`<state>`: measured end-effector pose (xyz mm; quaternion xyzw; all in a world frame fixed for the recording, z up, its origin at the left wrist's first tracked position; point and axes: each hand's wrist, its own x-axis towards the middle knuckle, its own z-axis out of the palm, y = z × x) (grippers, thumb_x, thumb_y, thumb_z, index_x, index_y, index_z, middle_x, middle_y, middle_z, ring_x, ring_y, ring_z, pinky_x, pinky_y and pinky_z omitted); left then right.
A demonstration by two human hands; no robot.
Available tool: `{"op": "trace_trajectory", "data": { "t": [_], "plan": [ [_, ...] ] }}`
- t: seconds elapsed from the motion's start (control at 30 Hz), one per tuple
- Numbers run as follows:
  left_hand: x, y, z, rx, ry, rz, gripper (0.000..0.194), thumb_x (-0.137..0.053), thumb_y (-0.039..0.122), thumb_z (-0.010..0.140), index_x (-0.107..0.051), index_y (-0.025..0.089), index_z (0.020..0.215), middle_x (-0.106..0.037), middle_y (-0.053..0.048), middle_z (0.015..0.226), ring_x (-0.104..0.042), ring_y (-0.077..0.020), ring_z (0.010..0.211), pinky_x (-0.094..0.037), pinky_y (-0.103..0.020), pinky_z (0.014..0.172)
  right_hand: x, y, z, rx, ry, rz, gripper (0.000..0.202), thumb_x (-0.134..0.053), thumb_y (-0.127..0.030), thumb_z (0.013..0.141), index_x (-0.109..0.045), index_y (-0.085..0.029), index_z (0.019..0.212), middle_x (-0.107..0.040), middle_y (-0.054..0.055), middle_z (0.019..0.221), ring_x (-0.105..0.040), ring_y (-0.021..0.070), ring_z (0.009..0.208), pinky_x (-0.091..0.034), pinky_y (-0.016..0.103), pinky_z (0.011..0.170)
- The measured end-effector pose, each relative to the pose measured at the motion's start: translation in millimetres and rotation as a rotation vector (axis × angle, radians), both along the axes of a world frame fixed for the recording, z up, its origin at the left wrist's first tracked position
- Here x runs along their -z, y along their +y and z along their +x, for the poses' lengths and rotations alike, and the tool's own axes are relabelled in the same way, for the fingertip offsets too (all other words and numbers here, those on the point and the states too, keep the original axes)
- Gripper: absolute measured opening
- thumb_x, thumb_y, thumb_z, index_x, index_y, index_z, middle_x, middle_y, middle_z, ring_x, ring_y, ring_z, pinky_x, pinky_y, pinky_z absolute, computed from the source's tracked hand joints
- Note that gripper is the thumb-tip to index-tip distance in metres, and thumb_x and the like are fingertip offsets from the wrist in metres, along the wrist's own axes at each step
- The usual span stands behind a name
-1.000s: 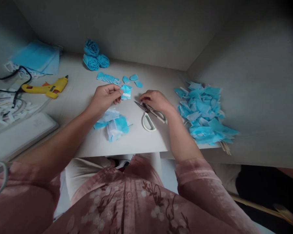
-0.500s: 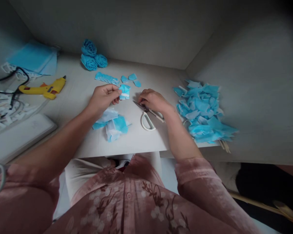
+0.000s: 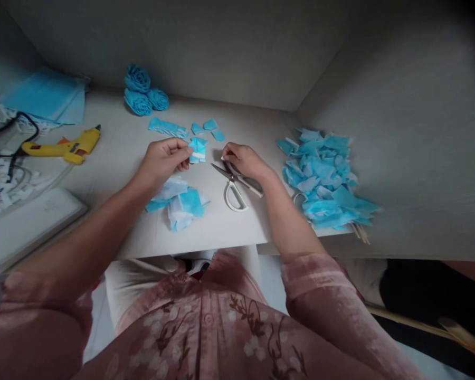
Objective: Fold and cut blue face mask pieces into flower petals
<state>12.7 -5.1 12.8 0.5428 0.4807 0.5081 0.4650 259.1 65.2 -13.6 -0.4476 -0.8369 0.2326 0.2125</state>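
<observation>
- The left hand (image 3: pixel 160 161) pinched the folded blue piece (image 3: pixel 198 151) at its left edge, above the counter (image 3: pixel 217 227).
- The right hand (image 3: pixel 245 160) lay across a gap to the right, fingers curled; any grip was unclear.
- Scissors (image 3: pixel 233 179) pointed up-left, toward the piece.

On the desk (image 3: pixel 221 232), a blue face mask stack (image 3: pixel 43 95) lies toward ten o'clock, with a yellow glue gun (image 3: pixel 77 146) on its side below, nozzle toward two. Black cables (image 3: pixel 11 169) run beside the gun, over tangled white straps (image 3: pixel 8 192). Just below nine sits a white round-cornered case (image 3: pixel 34 221). Three blue fabric roses (image 3: pixel 138 97) cluster between ten and eleven; thin wooden sticks (image 3: pixel 361 233) jut out between three and four.
</observation>
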Motion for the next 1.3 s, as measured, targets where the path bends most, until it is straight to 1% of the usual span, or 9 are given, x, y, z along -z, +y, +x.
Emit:
{"op": "trace_trajectory", "data": {
  "t": [0.23,0.37,0.47,0.6,0.8,0.9,1.03,1.17,1.3],
  "plan": [
    [0.5,-0.4,-0.3,0.009,0.0,0.014,0.015,-0.073,0.025,0.08,-0.066,0.017,0.07,-0.062,0.002,0.058,-0.055,-0.008,0.054,-0.043,-0.019,0.056,-4.7,-3.5,-16.2,0.044,0.521,-0.172,0.019,-0.058,-0.037,0.093,-0.063,-0.019,0.094,-0.069,0.003,0.09,-0.06,0.014,0.082,-0.048,0.025,0.068],
    [-0.1,-0.1,0.3,0.001,-0.001,0.016,0.015,-0.072,0.027,0.08,-0.066,0.017,0.07,-0.061,0.002,0.057,-0.055,-0.0084,0.054,-0.043,-0.019,0.055,-9.5,-8.6,-23.9,-0.018,0.674,-0.231,0.039,-0.068,-0.057,0.088,-0.067,-0.02,0.1,-0.072,0.004,0.096,-0.063,0.0139,0.088,-0.051,0.024,0.068],
    [0.0,-0.4,0.9,0.013,-0.015,0.01,0.012,-0.071,0.026,0.079,-0.067,0.016,0.071,-0.062,0.001,0.057,-0.055,-0.0088,0.054,-0.043,-0.019,0.054,-11.6,-13.6,-28.6,-0.018,0.745,-0.193,0.048,-0.077,-0.063,0.08,-0.07,-0.021,0.1,-0.073,0.003,0.095,-0.064,0.0133,0.086,-0.051,0.024,0.068],
    [1.0,-0.7,1.2,0.033,-0.032,0.006,0.013,-0.071,0.026,0.08,-0.068,0.016,0.072,-0.062,0.001,0.056,-0.054,-0.0088,0.053,-0.043,-0.02,0.053,-15.1,-21.6,-35.6,-0.017,0.816,-0.132,0.049,-0.081,-0.064,0.076,-0.071,-0.022,0.099,-0.076,0.002,0.096,-0.068,0.0143,0.089,-0.053,0.026,0.075],
    [1.9,-0.1,0.6,0.023,-0.05,0.028,0.014,-0.073,0.024,0.08,-0.067,0.016,0.071,-0.061,0.002,0.056,-0.054,-0.0084,0.053,-0.043,-0.019,0.054,-18.7,-32.3,-44.1,0.07,0.862,-0.158,0.045,-0.084,-0.063,0.072,-0.071,-0.022,0.085,-0.076,0.0,0.085,-0.071,0.0154,0.085,-0.056,0.032,0.087],
    [1.0,0.0,1.4,-0.009,-0.061,0.028,0.012,-0.071,0.022,0.081,-0.066,0.016,0.071,-0.061,0.002,0.056,-0.054,-0.008,0.052,-0.043,-0.019,0.053,-18.7,-37.6,-48.9,0.063,0.896,-0.149,0.042,-0.087,-0.061,0.07,-0.072,-0.023,0.082,-0.078,0.003,0.1,-0.072,0.0191,0.102,-0.054,0.036,0.099],
    [-1.3,-1.3,3.6,-0.032,-0.066,0.033,0.014,-0.07,0.018,0.082,-0.065,0.016,0.07,-0.06,0.003,0.055,-0.053,-0.0072,0.051,-0.042,-0.018,0.052,-16.0,-43.5,-55.1,0.05,0.906,-0.222,0.036,-0.087,-0.057,0.072,-0.073,-0.024,0.08,-0.075,0.005,0.124,-0.064,0.0235,0.13,-0.047,0.04,0.113],
    [-3.5,-3.6,5.8,-0.065,-0.05,0.022,0.012,-0.069,0.015,0.083,-0.066,0.016,0.071,-0.059,0.004,0.054,-0.052,-0.0069,0.05,-0.041,-0.018,0.052,-11.3,-45.5,-58.1,0.042,0.932,-0.302,0.028,-0.084,-0.05,0.077,-0.074,-0.024,0.082,-0.076,0.004,0.124,-0.064,0.0218,0.129,-0.042,0.04,0.118],
    [-6.2,-5.5,6.8,-0.075,-0.026,0.038,0.011,-0.068,0.013,0.083,-0.066,0.016,0.072,-0.06,0.004,0.054,-0.052,-0.0068,0.05,-0.042,-0.018,0.052,-10.0,-46.3,-59.7,0.014,0.978,-0.369,0.026,-0.085,-0.047,0.077,-0.073,-0.025,0.081,-0.077,0.003,0.113,-0.068,0.0189,0.116,-0.045,0.036,0.111]
  ]
}}
